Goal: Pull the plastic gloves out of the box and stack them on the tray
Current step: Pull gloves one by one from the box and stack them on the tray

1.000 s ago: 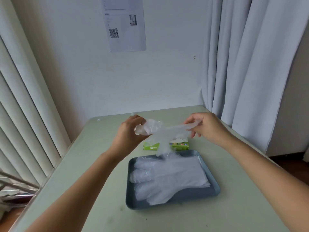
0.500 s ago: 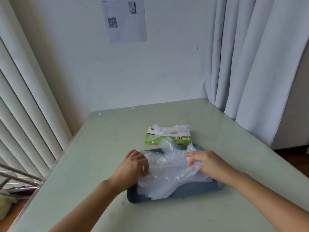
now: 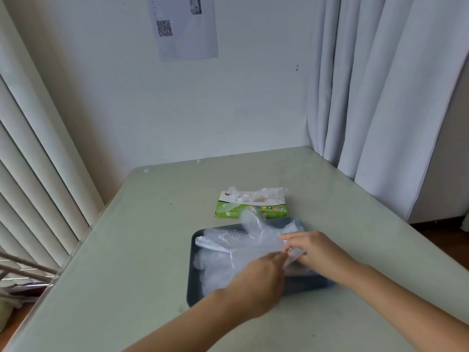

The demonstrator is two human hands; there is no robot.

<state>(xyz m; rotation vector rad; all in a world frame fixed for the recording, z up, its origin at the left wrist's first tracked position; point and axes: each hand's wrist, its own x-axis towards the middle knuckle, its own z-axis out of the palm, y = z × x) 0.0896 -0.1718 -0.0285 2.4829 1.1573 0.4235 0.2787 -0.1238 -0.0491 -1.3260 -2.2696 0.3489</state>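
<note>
Head view. We found the dark tray (image 3: 194, 288) lying on the pale green worktop (image 3: 127, 262), with a stack of clear plastic gloves (image 3: 218, 265) spread across it. The top glove (image 3: 253, 237) lay crumpled over the stack, and one lobe of it rose at the tray's far rim. The right hand (image 3: 319, 250) pinched the right edge of the top glove between its thumb and curled fingers (image 3: 294, 235). The left hand (image 3: 253, 283) reached across the near rim. Its fingers (image 3: 275, 259) were narrow and together, touching the plastic at the same edge; we could not tell whether they gripped it. The green box (image 3: 251, 212) stood just beyond the tray's far rim, with a further glove (image 3: 269, 193) protruding from its top. Behind, we noted a printed sheet (image 3: 186, 26) on the wall, curtains (image 3: 380, 85) at right and vertical blinds (image 3: 33, 161) at left.
</note>
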